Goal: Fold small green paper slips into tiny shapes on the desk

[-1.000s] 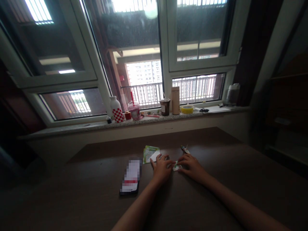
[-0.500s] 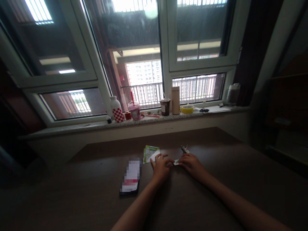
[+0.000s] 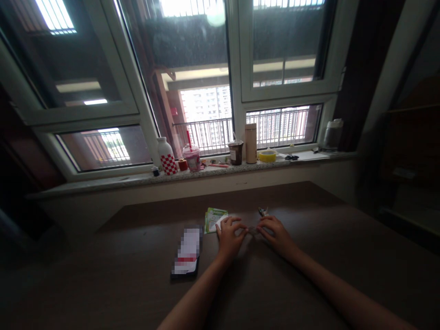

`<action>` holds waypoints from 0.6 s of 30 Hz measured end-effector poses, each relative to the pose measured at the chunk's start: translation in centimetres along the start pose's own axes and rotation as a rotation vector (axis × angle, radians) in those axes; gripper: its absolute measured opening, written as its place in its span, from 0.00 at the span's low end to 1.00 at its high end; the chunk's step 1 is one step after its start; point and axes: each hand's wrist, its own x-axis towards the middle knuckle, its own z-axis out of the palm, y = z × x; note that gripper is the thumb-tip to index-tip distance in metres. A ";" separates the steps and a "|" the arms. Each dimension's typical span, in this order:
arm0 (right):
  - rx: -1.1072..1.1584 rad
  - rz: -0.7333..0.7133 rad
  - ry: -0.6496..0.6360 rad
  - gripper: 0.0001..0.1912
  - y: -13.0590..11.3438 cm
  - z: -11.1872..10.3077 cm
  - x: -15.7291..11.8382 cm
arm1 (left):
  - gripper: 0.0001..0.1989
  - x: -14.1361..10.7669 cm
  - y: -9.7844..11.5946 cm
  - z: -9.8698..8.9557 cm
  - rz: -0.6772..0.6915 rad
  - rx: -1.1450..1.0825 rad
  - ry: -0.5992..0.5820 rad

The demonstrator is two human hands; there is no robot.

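Between my hands is a small, thin piece (image 3: 253, 230), greyish and hard to make out against the dark table. My left hand (image 3: 230, 236) pinches its left end, and my right hand (image 3: 275, 233) pinches its right end. Green and white paper packets (image 3: 213, 221) lie by the fingers of my left hand, which partly cover a white corner. A small crumpled scrap (image 3: 263, 211) lies just beyond my right hand. To the left of my left hand rests a phone (image 3: 187, 252) with a blurred screen.
The brown table (image 3: 326, 256) stands before a window. On its sill (image 3: 130, 181) are a checkered bottle (image 3: 167, 158), a pink drink cup (image 3: 191, 158), a dark cup (image 3: 235, 152), a tan flask (image 3: 251, 143), yellow tape (image 3: 267, 156) and black scissors (image 3: 292, 157).
The small piece between my fingers looked white and green before and now looks greyish and dim. My right hand's fingers have lifted and shifted slightly.
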 end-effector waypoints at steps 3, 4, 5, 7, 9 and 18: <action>0.013 0.006 0.020 0.11 -0.1 0.0 0.0 | 0.04 0.0 0.2 -0.2 0.005 -0.017 -0.001; 0.015 0.011 0.023 0.11 -0.1 0.1 0.0 | 0.04 0.0 0.3 -0.3 0.005 -0.019 -0.004; 0.013 0.013 0.024 0.11 -0.1 0.1 0.1 | 0.04 0.0 0.3 -0.3 0.003 -0.019 -0.008; -0.001 0.012 0.017 0.11 0.0 0.2 0.1 | 0.05 0.0 0.3 -0.3 -0.004 -0.015 -0.018; -0.022 0.009 0.007 0.11 0.1 0.3 0.1 | 0.05 0.0 0.1 -0.2 -0.007 -0.005 -0.026; -0.061 0.059 -0.021 0.08 0.7 0.9 -0.1 | 0.04 0.0 -0.3 0.3 -0.009 0.039 -0.036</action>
